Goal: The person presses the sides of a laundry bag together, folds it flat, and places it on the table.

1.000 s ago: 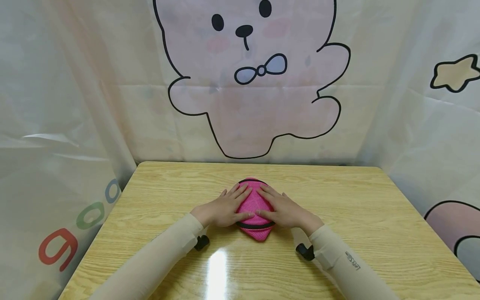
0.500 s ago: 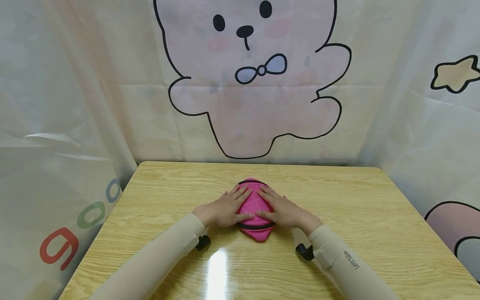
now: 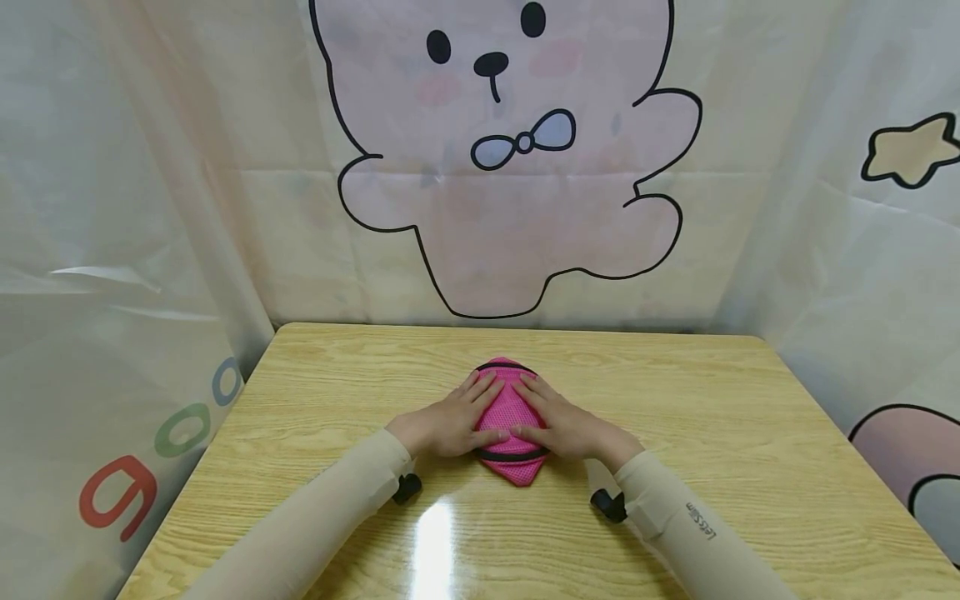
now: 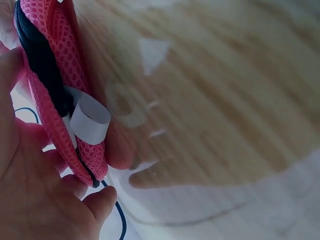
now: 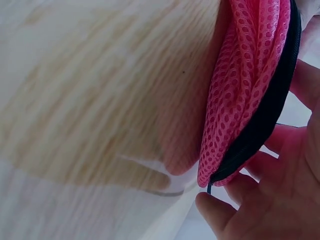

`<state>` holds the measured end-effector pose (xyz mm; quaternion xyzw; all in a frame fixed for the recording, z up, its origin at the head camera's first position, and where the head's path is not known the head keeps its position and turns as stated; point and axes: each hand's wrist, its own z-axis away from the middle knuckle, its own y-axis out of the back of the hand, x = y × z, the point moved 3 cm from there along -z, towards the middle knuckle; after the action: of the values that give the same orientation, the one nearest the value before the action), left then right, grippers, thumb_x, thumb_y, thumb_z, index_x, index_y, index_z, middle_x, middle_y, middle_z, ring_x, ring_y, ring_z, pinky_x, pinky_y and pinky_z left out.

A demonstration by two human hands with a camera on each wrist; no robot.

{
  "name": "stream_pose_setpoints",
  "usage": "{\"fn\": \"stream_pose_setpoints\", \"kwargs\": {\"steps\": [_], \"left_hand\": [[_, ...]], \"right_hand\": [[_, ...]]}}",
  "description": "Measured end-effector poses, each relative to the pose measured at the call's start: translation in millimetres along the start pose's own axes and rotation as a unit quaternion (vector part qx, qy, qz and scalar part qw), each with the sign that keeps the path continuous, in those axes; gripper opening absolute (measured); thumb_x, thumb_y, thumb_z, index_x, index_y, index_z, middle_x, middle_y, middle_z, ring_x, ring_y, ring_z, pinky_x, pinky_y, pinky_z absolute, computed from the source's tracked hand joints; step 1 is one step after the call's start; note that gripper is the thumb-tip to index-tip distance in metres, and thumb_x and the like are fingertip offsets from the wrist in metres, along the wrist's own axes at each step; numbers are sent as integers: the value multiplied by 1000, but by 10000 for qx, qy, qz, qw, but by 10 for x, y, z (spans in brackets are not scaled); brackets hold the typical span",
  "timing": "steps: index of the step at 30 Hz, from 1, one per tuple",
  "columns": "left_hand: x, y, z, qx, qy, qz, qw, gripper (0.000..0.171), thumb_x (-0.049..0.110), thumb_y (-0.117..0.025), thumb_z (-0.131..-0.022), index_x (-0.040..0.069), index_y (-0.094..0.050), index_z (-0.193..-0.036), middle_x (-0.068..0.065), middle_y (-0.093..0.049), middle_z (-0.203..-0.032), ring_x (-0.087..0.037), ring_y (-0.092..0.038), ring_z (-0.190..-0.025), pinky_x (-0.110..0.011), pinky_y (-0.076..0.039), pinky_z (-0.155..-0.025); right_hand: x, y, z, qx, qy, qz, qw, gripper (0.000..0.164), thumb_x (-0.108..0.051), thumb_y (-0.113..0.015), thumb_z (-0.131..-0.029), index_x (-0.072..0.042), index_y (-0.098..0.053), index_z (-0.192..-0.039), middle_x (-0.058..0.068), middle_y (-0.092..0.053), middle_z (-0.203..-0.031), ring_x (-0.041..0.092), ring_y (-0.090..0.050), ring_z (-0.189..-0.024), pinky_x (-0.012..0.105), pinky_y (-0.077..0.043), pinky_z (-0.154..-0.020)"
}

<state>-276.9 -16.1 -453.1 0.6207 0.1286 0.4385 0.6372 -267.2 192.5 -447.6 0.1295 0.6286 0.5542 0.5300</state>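
On the wooden table lies a pink mesh zip pouch [image 3: 510, 412] with black bands, one pointed corner toward the person. My left hand [image 3: 447, 421] rests on its left side and my right hand [image 3: 573, 425] on its right, fingers spread and mostly straight, thumbs nearly meeting in the middle. In the left wrist view, a white loop tab [image 4: 92, 125] sticks out beside the black zip edge [image 4: 45, 65]. The right wrist view shows the black zip [image 5: 262, 122] curving along the mesh edge, with the fingers [image 5: 250, 187] against the pouch. The underside is hidden.
The pale wood table [image 3: 360, 367] extends around the pouch, with a bright light reflection in front. Behind it hangs a curtain [image 3: 495, 242] with a cartoon bear, and more curtain closes off both sides. Black wrist cameras [image 3: 609, 505] sit under the sleeves.
Both hands and the pouch stay nearly in place, shifting only very slightly down in the head view.
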Motion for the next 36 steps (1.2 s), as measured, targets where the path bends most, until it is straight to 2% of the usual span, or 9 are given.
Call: {"fn": "stream_pose_setpoints", "kwargs": {"steps": [6,16,23,30,36], "left_hand": [[-4,-20,-8,-2,-32,37,10000,87,62,-42,-106,13,-5,-168,-12,-2,-176,-35,8,-163,-52,-15,-131],[36,2,-26,-60,-15,7,10000,87,60,-41,-107,10,-4,-168,-14,0,-176,-37,10,-162,-50,-16,-131],[32,4,-54,-66,-58,-24,10000,87,59,-43,-107,9,-7,-168,-15,-2,-176,-37,8,-162,-49,-16,-131],[-2,-21,-84,99,-35,-256,9996,86,65,-37,-106,13,-8,-168,-12,-4,-176,-34,4,-163,-51,-14,-131],[17,12,-86,241,-30,-313,9992,88,69,-35,-104,15,-9,-168,-8,-6,-176,-33,2,-163,-56,-14,-130]], "right_hand": [[7,-6,6,-50,32,-17,10000,81,-48,-53,-107,-8,-17,-167,20,-8,-174,44,-1,-161,65,-17,-126],[31,1,1,-107,-75,61,9999,81,-49,-52,-107,-11,-14,-168,16,-5,-175,40,3,-162,62,-15,-128],[42,3,4,-37,38,14,10000,80,-46,-53,-107,-7,-17,-166,19,-8,-174,43,2,-161,64,-14,-127],[41,33,13,81,31,76,9999,79,-46,-55,-106,-8,-20,-166,17,-9,-175,43,-1,-162,62,-16,-128],[29,91,30,189,112,285,9994,80,-47,-57,-105,-7,-24,-165,18,-12,-174,42,-10,-161,61,-20,-127]]}}
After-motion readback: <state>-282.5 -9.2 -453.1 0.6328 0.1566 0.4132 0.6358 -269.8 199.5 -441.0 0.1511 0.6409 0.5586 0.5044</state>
